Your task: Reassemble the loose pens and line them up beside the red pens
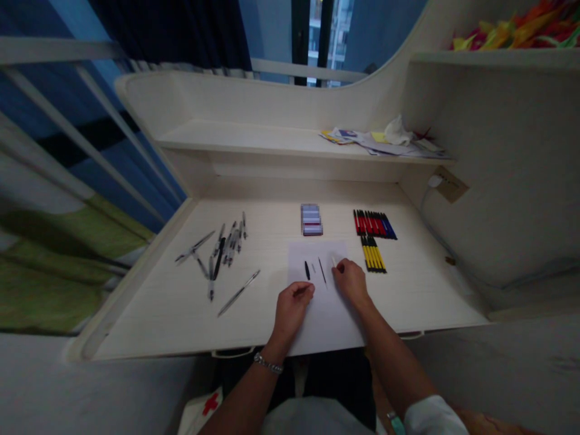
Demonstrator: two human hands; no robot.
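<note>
On a white sheet of paper point(312, 329) lie pen parts in a row: a black pen cap point(307, 270), a tiny spring-like piece point(313, 267) and a thin dark refill point(322, 272). My right hand point(351, 281) is closed at the sheet's right side, its fingertips on a short pale pen barrel point(334, 261) that is mostly covered. Below the cap, my left hand point(292, 308) rests near the paper's left edge with thumb and fingers pinched together. Whether anything is between them I cannot make out.
Clear pens point(233, 241) lie loosely at the left, with one single pen point(238, 293) nearer me. Red and blue pens point(374, 223) stand in a row above yellow pens point(374, 254) at the right. A phone-like blurred object point(312, 219) lies behind the paper. A cable point(441, 238) runs along the right wall.
</note>
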